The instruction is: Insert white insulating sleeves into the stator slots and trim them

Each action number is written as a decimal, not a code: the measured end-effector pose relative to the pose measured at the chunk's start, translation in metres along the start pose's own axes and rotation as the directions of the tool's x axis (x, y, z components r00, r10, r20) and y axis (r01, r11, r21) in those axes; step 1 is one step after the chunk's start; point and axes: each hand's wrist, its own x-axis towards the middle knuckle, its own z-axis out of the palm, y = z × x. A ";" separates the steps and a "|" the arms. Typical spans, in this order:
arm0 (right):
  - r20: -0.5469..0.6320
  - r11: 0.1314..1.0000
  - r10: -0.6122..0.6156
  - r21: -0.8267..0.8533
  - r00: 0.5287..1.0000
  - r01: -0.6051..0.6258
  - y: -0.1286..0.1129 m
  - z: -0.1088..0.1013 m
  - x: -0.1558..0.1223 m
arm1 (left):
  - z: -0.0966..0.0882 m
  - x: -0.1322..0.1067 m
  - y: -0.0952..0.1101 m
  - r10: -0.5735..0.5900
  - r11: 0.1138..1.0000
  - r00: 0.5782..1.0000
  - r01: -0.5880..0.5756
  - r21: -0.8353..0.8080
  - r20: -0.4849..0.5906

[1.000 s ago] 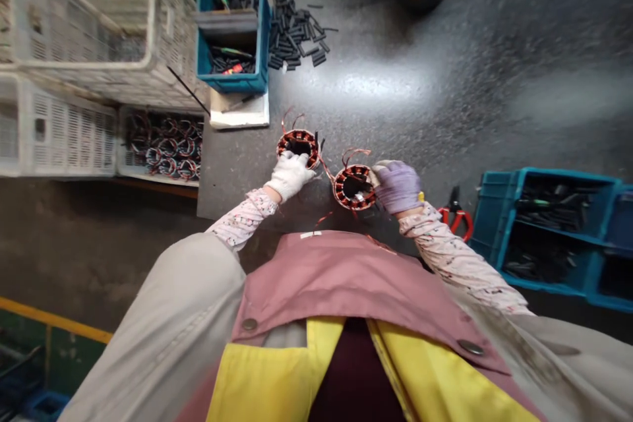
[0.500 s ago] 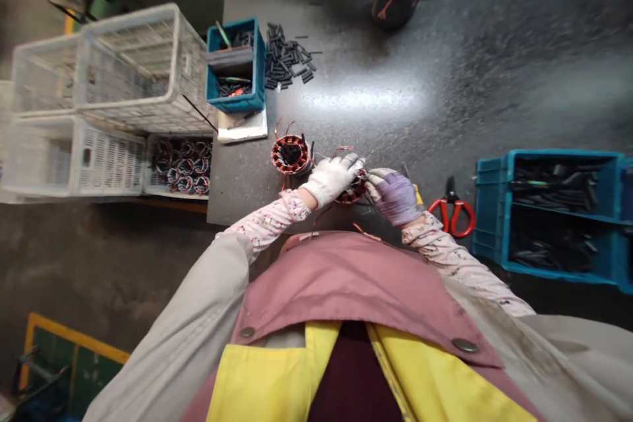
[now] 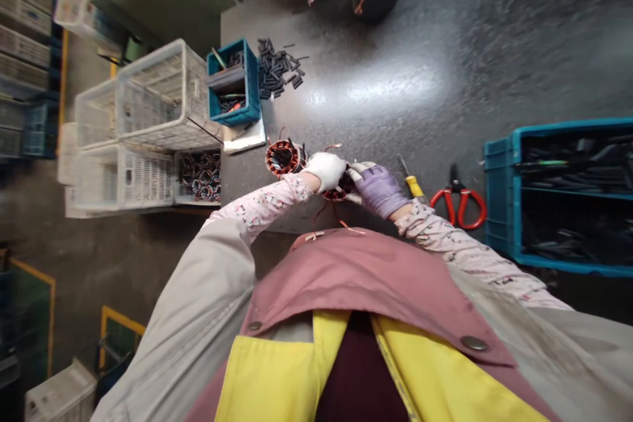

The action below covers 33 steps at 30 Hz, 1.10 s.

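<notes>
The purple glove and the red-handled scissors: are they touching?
Apart: the head view shows the purple glove and red-handled scissors separated by a yellow-handled screwdriver.

A bright glare streaks the dark work surface (image 3: 390, 86), and wide-angle distortion bends the frame's edges.

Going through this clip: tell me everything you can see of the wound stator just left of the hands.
The wound stator is a small ring-shaped core with a dark centre opening, ringed by copper-red windings. Thin reddish lead wires rise from its far side. It looks complete, though detail is small. It sits on the dark work surface, its exact tilt unclear, beside the white-gloved left hand; whether they touch cannot be told.
</notes>
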 end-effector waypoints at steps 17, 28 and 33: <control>0.098 0.999 0.053 -0.014 0.994 -0.052 -0.014 -0.004 -0.002 | 0.024 -0.034 -0.002 0.011 0.999 0.989 -0.004 -0.044 0.150; 0.080 0.992 0.089 0.077 0.993 -0.095 -0.018 0.001 0.000 | 0.017 -0.030 0.022 0.117 0.970 0.980 -0.077 -0.231 0.162; 0.001 0.874 0.234 0.438 0.972 -0.211 -0.005 0.022 0.003 | 0.019 -0.056 0.063 0.306 0.635 0.950 -0.255 -0.729 -0.065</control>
